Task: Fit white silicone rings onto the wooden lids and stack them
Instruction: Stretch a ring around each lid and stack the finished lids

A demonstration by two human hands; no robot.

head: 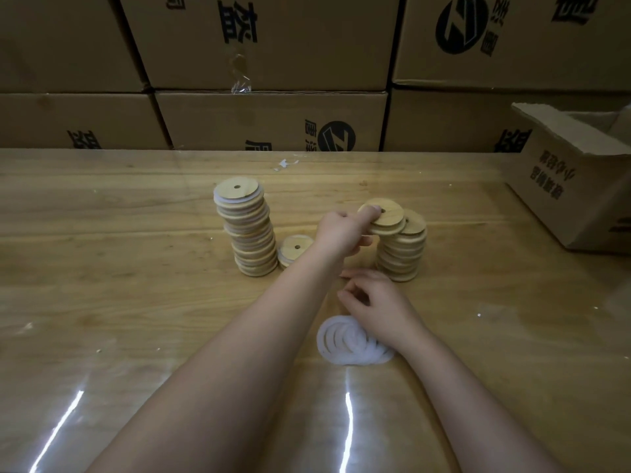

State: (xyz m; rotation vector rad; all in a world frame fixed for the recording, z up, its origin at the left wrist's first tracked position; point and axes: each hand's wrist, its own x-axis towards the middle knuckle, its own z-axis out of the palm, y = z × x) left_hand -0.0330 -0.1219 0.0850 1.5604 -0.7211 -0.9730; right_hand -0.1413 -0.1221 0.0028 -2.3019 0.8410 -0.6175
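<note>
A wooden table (102,233) is filling the view, with cardboard boxes (273,121) stacked along its far edge.

The left hand (341,233) is reaching across to about 1 o'clock from the table's middle. It is gripping a wooden lid (384,216), with the thumb pressing on top and the fingers curling underneath. The lid is sitting flat, slightly tilted, at the top of the bare stack (401,257), just off its near-left edge.

The right hand (375,308) is hovering low over the table at 6 o'clock from that lid. Its fingers are curling inward, and they may be pinching a ring, though the dim view makes it impossible to tell.

The ring pile (348,339) is lying at 7 o'clock from the right hand, touching its wrist. The right hand is therefore much nearer the rings, and the lid would probably need to come toward 6 o'clock to meet one.

At 11 o'clock a tall finished stack (247,230) is leaning slightly, with white edges showing between its lids. A short stack (293,249) is sitting just beside its base.
</note>
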